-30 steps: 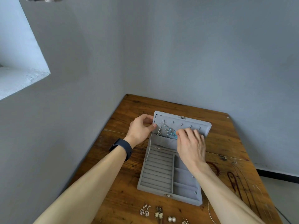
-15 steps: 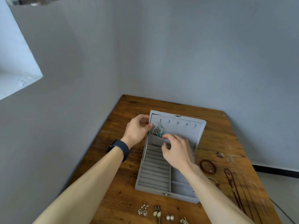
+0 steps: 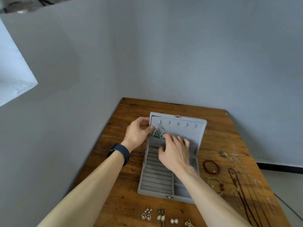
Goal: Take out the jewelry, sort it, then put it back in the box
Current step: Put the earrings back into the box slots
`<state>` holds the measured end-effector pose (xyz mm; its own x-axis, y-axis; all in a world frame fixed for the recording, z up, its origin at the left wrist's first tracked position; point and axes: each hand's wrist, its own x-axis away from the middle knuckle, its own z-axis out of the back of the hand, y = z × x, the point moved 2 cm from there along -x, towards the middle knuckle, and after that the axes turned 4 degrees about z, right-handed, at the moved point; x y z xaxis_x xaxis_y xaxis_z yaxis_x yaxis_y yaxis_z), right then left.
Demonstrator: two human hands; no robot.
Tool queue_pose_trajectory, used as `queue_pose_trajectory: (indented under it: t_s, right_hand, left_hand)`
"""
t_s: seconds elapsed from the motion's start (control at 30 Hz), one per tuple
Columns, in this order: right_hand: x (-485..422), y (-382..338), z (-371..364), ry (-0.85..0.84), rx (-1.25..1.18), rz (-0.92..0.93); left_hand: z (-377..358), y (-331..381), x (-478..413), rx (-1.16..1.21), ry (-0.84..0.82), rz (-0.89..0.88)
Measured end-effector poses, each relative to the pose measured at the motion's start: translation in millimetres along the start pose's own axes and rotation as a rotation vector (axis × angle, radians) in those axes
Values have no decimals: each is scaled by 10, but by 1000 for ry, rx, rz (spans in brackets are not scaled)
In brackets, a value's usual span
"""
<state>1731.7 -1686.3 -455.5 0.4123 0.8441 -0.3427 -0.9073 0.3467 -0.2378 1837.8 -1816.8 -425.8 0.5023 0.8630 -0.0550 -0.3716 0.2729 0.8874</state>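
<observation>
Wooden table (image 3: pixel 216 128): hands (image 3: pixel 174 153) at jewelry box (image 3: pixel 178 128).

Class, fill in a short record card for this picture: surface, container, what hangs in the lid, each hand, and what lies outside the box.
surface: brown wooden table
container: grey velvet jewelry box, lid open and upright
in lid: silver and turquoise necklace on the leftmost hook, its lower end in the lid pocket
left hand: grips the lid's left edge
right hand: fingers at the lid pocket
right of box: dark red bead bracelet, thin chains
near edge: pairs of earrings
</observation>
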Motion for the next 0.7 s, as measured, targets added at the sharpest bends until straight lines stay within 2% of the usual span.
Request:
queue_pose_trajectory:
  t_s: [0.1, 0.2, 0.47, 0.7]
  right_hand:
    - [50, 38, -20, 103, -14, -31]
    - [99, 84, -25, 172, 92, -51]
    - [43, 62, -44, 34, 89, -3]
    - [157, 207, -22, 14, -7, 50]
  left_hand:
    - [1, 2, 7, -4, 4, -1]
    - [3, 23, 14, 14, -3, -1]
    - [-32, -15, 45, 72, -66, 74]
    - [-108, -121, 119, 202, -129, 208]
